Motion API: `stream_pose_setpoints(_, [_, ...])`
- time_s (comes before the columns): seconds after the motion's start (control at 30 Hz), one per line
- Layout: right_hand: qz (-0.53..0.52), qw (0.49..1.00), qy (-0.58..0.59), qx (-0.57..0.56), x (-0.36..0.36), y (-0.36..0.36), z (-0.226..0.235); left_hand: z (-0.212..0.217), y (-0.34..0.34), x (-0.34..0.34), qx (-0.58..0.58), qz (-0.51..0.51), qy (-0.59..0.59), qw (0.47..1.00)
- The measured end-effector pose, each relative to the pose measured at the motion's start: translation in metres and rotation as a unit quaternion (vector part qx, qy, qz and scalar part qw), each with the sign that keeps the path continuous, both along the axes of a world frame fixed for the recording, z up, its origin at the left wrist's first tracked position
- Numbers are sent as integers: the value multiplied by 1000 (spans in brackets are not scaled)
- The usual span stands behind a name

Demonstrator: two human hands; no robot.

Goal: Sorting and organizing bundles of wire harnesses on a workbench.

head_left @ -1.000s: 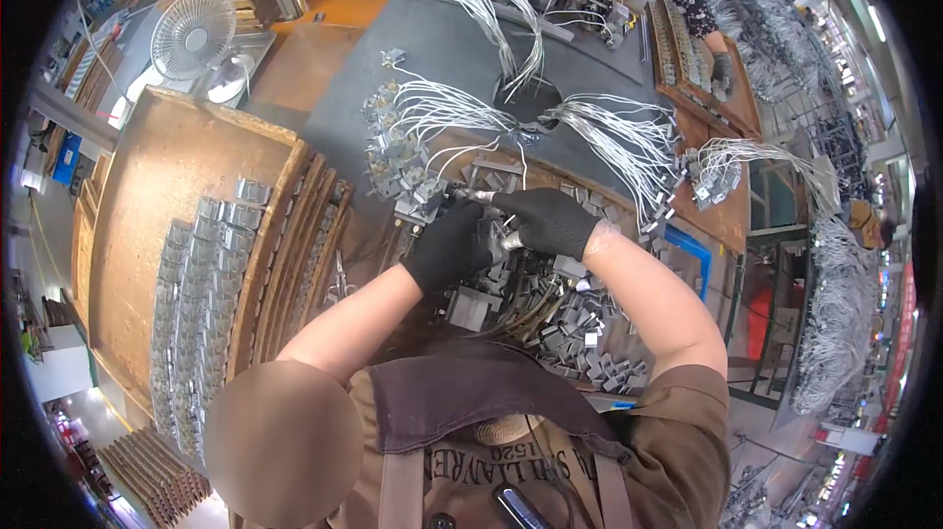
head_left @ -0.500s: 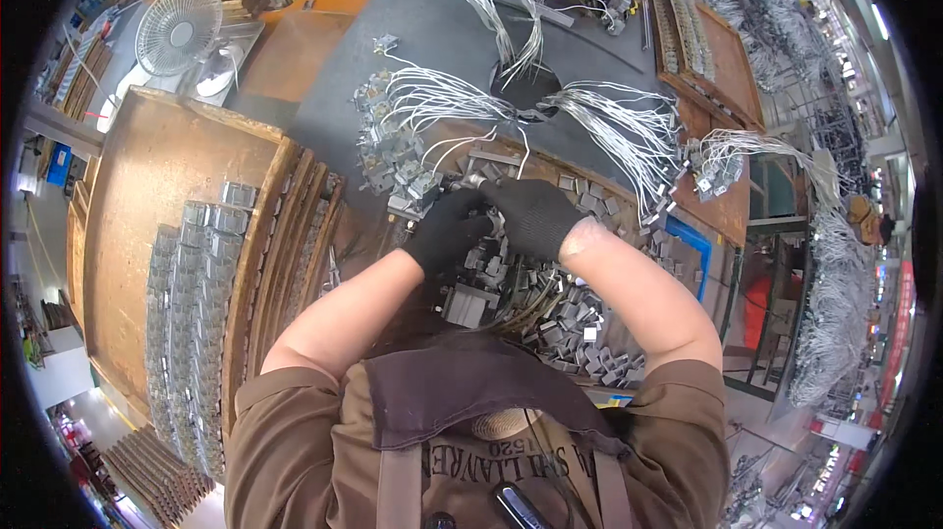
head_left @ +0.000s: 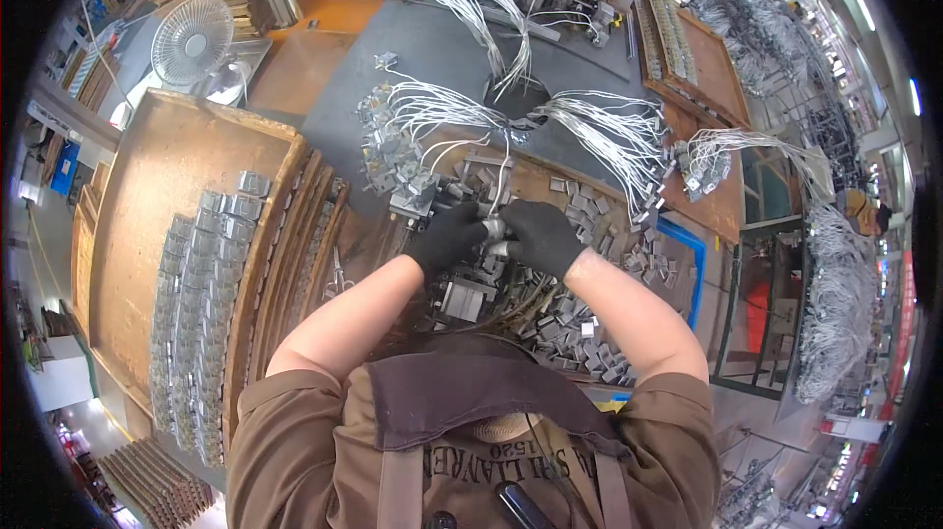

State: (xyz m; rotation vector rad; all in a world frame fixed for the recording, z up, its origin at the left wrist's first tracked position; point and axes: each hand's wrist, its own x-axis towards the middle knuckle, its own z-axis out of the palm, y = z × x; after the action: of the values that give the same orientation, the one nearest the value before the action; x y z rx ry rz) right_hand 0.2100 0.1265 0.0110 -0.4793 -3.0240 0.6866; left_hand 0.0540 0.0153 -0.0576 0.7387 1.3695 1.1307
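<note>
Gloves met over the wooden tray: my left hand and right hand, both in black gloves, pinched one small silver metal clip between them, near the tray's front edge. White wire bundles fanned across the grey tabletop behind; stacked metal clips lined the left wooden board.

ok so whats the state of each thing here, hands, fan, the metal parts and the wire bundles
left hand in black glove: closed on a small grey metal part
right hand in black glove: gripping the same part
white table fan: upright; cannot tell if spinning
grey metal boxes on wooden board: laid in neat rows
loose metal pieces in tray: heaped, unsorted
white wire bundles on grey table: fanned out, lying flat
</note>
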Motion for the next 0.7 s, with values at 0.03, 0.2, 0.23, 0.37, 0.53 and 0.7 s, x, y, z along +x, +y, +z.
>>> stream_pose_setpoints(0.03, [-1, 1000, 1, 0, 3, 3, -3, 17, -4, 0, 28, -54, 151, 987])
stream_pose_setpoints(0.2, [52, 997, 31, 52, 6, 2, -29, 13, -16, 2, 68, -103, 411, 903])
stream_pose_setpoints(0.23, [51, 997, 30, 50, 4, 3, -31, 12, -15, 1, 68, -105, 410, 904])
stream_pose_setpoints(0.37, [34, 996, -42, 67, -14, 0, -45, 8, -13, -4, 66, -98, 418, 901])
stream_pose_setpoints(0.53, [-26, 997, -61, 33, -18, 1, -40, -8, -1, -3, 74, -87, 453, 884])
stream_pose_setpoints(0.7, [-116, 988, 11, 98, -5, 2, -44, -1, 8, 2, 25, -107, 434, 894])
